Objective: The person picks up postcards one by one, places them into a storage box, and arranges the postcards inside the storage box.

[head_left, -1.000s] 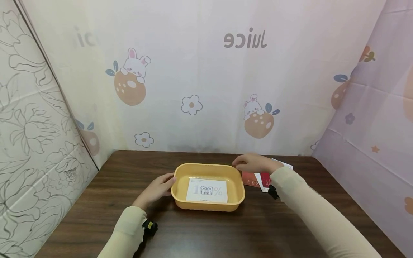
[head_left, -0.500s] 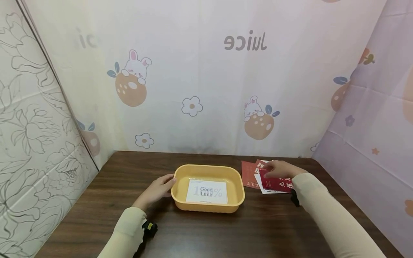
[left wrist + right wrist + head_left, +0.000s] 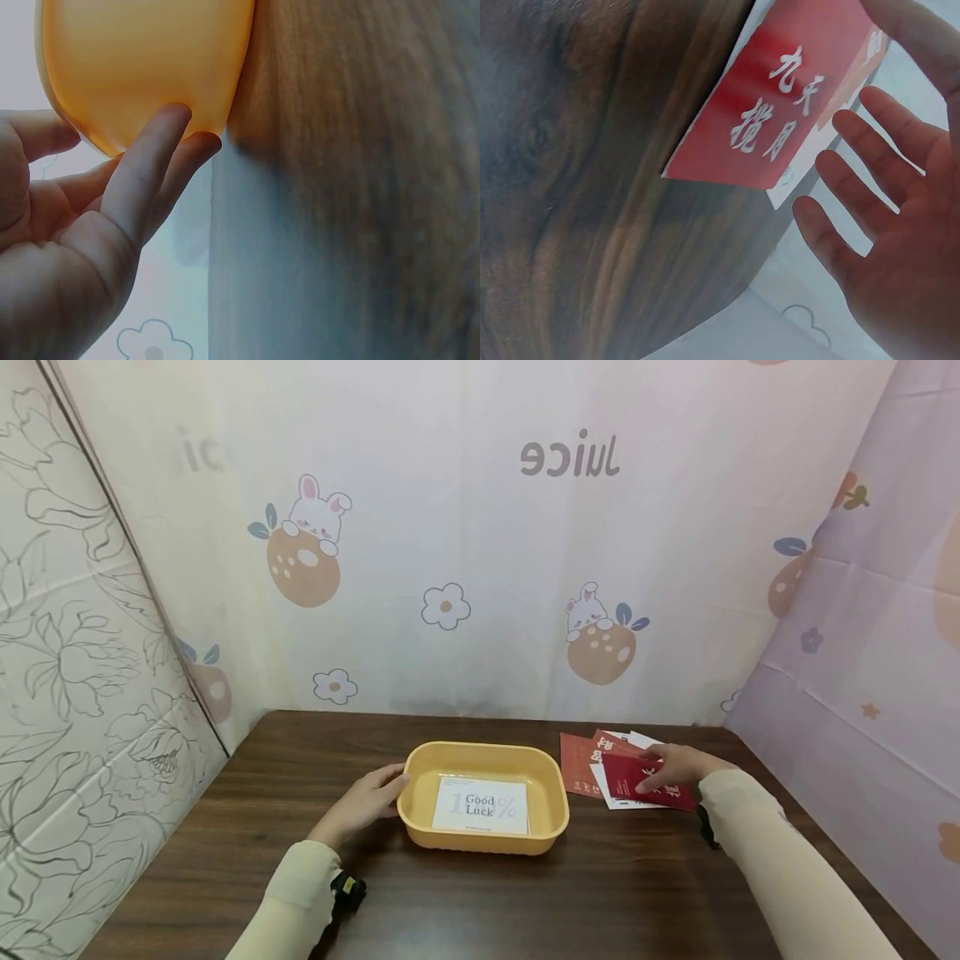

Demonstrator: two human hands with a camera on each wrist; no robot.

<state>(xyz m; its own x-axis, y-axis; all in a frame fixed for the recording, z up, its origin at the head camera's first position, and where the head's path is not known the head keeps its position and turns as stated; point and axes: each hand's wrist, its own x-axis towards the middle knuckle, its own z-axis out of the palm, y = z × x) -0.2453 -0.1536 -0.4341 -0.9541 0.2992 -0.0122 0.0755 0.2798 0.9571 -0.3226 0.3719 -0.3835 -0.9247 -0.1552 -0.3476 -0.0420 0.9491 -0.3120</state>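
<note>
A yellow plastic basin [image 3: 483, 842] sits on the table, with a white card [image 3: 480, 806] reading "Good Luck" lying inside. My left hand [image 3: 367, 799] holds the basin's left end; in the left wrist view, fingers [image 3: 146, 169] lie against its outer wall and the thumb meets the rim. Over at the right, my right hand [image 3: 678, 766] hovers at a dark red card [image 3: 742, 142] with white characters, the uppermost of a fanned group. Its fingers are spread and fairly straight in the right wrist view; whether the thumb touches the card is unclear.
Beneath the dark red card lie another red card [image 3: 579, 764] and several partly covered cards, some white. The dark wooden table [image 3: 480, 902] runs back to a printed curtain [image 3: 450, 527]. More curtain hangs at both sides.
My right hand has moved from the basin's right rim over to the card group, then slightly further right, uncovering more cards. My left hand and the basin stay put.
</note>
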